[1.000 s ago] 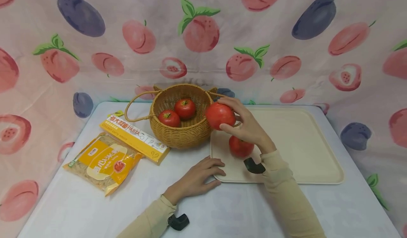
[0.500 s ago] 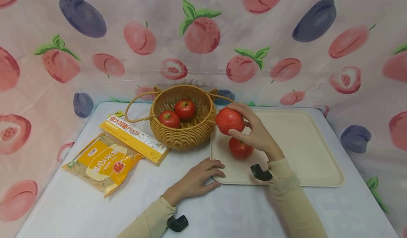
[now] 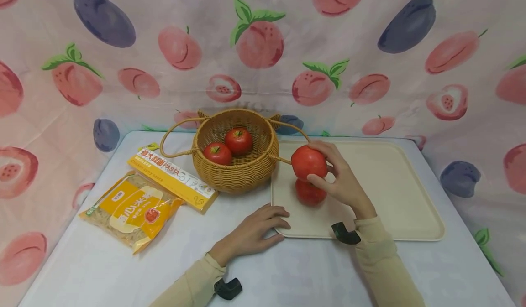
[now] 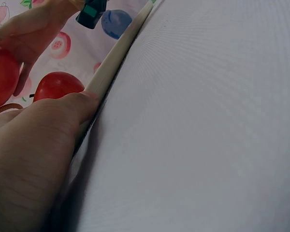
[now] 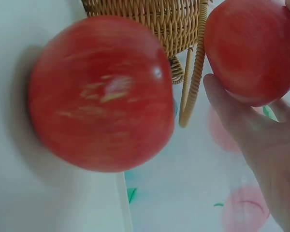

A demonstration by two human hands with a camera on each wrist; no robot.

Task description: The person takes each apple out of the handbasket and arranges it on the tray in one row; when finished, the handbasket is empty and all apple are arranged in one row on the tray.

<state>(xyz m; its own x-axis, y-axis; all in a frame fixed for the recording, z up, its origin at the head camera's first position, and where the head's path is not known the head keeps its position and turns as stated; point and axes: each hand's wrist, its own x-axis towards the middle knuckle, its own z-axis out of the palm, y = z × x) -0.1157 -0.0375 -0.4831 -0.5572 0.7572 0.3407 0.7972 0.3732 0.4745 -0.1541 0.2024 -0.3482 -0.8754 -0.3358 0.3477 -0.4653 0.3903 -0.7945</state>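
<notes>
White cloth (image 3: 312, 275) spread beneath the grip, and a fruit-printed backdrop (image 3: 263, 83) rose beyond it. The held fruit (image 3: 307, 162) was round, smooth and plain red, with a soft sheen. It sat between the curled fingers and thumb of the right hand (image 3: 345, 179). Just below that grip, a streaked red fruit (image 3: 311, 195) lay on the cream tray (image 3: 390, 197); left of it stood a wicker basket (image 3: 234, 179). The left hand (image 3: 255, 229), loosely extended and gripping nothing, touched the tray's near edge.
</notes>
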